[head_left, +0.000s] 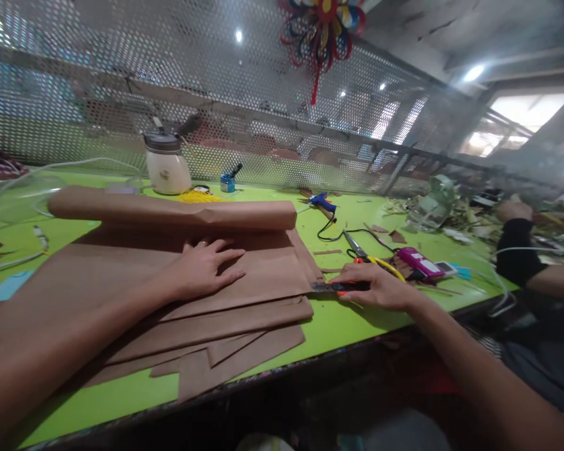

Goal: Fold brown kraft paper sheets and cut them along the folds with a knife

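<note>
My left hand lies flat on a large sheet of brown kraft paper, its fingers spread and a ring on one. The far part of the paper is rolled into a thick tube. Under the near side are several folded brown sheets. In my right hand is a black box cutter, held closed in the fingers. Its blade points left and meets the paper's right edge. Just behind that hand lie scissors with a yellow handle.
On the green table are a blue glue gun, a pink device, a white jar and a small blue bottle. A perforated metal screen stands behind. At the right, another person's arm reaches over scraps.
</note>
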Tool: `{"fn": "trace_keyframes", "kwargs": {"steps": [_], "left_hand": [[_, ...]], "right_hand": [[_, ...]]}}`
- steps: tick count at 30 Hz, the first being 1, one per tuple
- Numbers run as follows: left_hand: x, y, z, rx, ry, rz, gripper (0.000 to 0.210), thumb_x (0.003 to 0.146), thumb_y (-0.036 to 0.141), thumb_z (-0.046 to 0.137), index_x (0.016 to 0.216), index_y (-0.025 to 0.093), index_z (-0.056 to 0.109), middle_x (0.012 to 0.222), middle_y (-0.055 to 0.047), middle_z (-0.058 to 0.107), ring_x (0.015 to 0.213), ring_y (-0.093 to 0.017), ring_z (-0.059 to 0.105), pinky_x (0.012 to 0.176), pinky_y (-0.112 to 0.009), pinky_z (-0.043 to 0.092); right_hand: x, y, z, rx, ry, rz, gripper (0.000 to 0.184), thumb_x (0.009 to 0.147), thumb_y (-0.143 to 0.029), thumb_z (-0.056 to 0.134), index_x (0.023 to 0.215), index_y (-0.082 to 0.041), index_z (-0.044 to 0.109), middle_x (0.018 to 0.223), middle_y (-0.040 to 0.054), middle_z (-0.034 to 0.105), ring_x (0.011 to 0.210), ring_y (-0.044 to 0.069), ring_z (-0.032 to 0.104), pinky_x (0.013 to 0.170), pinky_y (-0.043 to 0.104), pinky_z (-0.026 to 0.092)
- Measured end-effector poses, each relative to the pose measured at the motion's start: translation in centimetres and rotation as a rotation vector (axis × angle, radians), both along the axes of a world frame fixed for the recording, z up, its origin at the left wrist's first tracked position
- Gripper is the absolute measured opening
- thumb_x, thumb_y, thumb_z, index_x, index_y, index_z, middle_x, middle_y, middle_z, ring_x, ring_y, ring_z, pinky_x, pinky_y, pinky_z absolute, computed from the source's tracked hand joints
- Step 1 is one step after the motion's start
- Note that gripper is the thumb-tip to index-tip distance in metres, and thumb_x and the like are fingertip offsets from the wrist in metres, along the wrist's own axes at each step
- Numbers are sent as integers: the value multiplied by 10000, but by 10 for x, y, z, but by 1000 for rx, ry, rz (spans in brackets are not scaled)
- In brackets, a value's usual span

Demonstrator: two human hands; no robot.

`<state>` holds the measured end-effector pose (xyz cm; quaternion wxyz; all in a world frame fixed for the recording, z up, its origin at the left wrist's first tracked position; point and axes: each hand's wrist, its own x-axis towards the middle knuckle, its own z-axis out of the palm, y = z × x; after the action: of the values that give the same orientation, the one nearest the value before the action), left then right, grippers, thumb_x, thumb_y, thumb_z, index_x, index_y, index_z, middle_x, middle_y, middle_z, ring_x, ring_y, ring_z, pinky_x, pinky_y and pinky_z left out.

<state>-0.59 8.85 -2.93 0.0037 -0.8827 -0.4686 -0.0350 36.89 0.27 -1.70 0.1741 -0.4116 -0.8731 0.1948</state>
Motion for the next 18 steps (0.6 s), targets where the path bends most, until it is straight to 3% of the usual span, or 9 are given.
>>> {"fn": "trace_keyframes", "kwargs": {"steps": [9, 18], "left_hand": [[1, 1, -1, 2, -3, 1, 637, 847, 692, 271, 1331, 352, 508, 1418, -70, 449, 1245, -396, 408, 975, -665, 255], [0, 1, -1, -2, -10, 16, 668, 822, 731, 270, 1331, 369, 507, 1448, -63, 418, 1239, -404, 416, 971, -654, 275]], "right_hand": [[-7, 4, -3, 27, 19, 16, 339, 854, -364, 625, 1145, -196, 673, 850, 57, 633, 773, 163, 579, 712, 277, 439], [0, -11, -5, 40, 53, -49, 321, 848, -373, 634, 1096, -177, 687, 892, 77, 664, 818, 178, 603, 758, 297, 460]]}}
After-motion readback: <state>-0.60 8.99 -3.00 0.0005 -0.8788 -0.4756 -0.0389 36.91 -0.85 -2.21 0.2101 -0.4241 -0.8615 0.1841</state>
